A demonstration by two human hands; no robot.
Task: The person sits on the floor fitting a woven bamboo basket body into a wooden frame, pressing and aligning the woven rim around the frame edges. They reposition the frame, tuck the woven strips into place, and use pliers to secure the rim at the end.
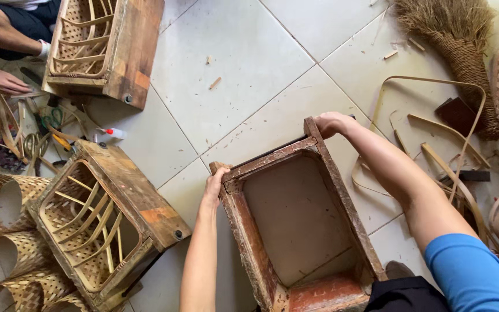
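Head cam: left hand and right hand are both clamped on the far corners of an empty wooden frame mold on the floor around 6 o'clock. No strips in it yet, unlike the strip-filled mold at 9 o'clock.

Three wooden box frames: one empty, two holding bamboo strips. Four woven bamboo tubes. One straw broom. One glue bottle.
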